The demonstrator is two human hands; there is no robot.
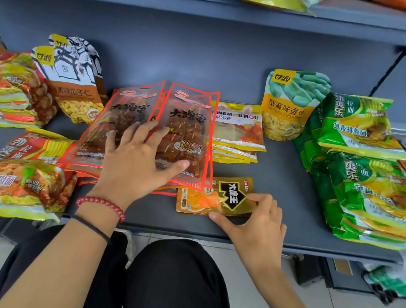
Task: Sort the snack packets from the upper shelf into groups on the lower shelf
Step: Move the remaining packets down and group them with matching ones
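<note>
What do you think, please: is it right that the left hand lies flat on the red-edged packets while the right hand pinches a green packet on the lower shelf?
Not quite. The head view shows that the right hand pinches a gold packet, not a green one. The left hand does lie flat on the red-edged packets, and both lie on the lower shelf.

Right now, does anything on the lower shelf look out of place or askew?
Yes. One gold packet lies alone and tilted at the front of the shelf, partly under the fanned red skewer packets, matching no group. The right hand pinches it; the left hand presses on the red ones.
</note>
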